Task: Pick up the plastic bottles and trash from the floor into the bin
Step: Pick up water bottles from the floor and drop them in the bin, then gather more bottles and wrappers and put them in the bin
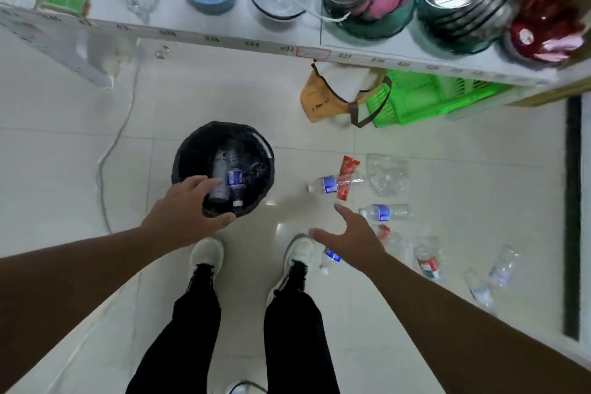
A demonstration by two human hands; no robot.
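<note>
A round black bin (256,150) stands on the tiled floor ahead of my feet, with two bottles (235,181) lying inside. My left hand (188,211) hovers over the bin's near rim, fingers spread, holding nothing. My right hand (348,233) is open and empty above the floor to the right of the bin. Several clear plastic bottles lie on the floor at the right: one with a blue label (326,185), another (383,212), one partly under my right hand (329,257). A red wrapper (347,176) and a clear plastic bag (387,174) lie beside them.
A white shelf edge (256,41) crosses the top, carrying bowls and steel pots. Under it sit a green plastic basket (425,99) and a tan bag (319,99). A cable (108,153) trails on the floor at left. My shoes (206,256) stand near the bin.
</note>
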